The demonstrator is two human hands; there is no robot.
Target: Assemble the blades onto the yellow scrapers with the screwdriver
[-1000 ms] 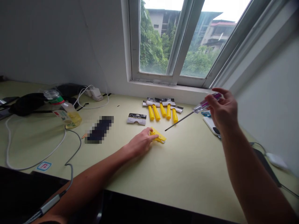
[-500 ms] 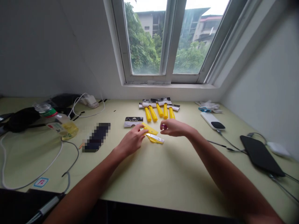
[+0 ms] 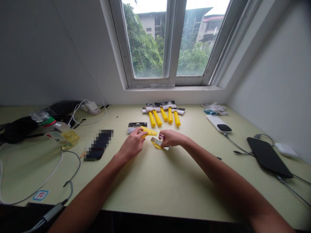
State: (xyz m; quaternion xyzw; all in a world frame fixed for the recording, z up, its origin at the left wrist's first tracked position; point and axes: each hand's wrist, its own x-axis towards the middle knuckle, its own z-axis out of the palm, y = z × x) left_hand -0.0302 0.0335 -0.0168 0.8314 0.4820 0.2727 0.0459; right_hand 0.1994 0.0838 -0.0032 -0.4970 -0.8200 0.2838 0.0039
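Center frame: left hand (image 3: 131,144) pinching yellow shell (image 3: 151,132); right hand (image 3: 172,138) curling fingers around purple handle (image 3: 161,137) beside metal blade (image 3: 156,141).

A flat, tapering yellow plastic piece with small holes (image 3: 152,133) is held slanting, apart from a thin silvery metal blade (image 3: 156,141). The blade lies aslant over a second yellow plastic piece (image 3: 156,146) on the pale green bench (image 3: 170,191), near a mostly hidden purple-and-clear handle (image 3: 161,137).
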